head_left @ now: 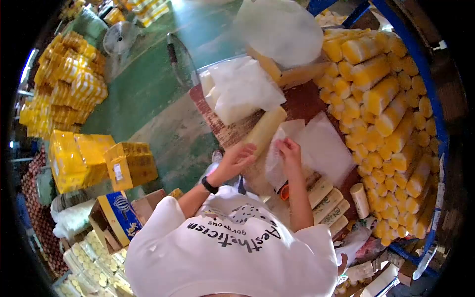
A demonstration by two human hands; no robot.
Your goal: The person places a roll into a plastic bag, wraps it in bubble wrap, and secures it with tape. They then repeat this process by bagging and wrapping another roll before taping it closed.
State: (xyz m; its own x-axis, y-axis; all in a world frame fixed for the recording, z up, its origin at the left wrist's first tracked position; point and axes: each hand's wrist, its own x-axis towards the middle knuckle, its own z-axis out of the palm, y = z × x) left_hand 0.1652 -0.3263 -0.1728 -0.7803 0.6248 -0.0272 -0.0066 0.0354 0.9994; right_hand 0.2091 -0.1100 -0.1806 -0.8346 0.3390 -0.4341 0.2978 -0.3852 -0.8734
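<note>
My left hand (240,156), with a black band on its wrist, is at the near end of a long pale-yellow cylinder (268,125) on the work table. Its fingers look loosely spread, resting on or just beside that end. My right hand (289,149) pinches the edge of a clear plastic bag (275,166), which hangs between my hands. Flat translucent bags (326,146) lie right of it. Beyond the cylinder sits a heap of white plastic-wrapped packs (242,89). Several wrapped cylinders with green print (326,204) lie by my right forearm, near an orange ring-shaped thing (284,192).
A tall stack of yellow-and-white cylinders (386,109) fills a blue metal frame (433,99) at right. One pale cylinder (359,200) stands near it. At left are yellow taped boxes (131,166), an opened blue-and-yellow carton (118,215), and a round fan (119,38) farther back.
</note>
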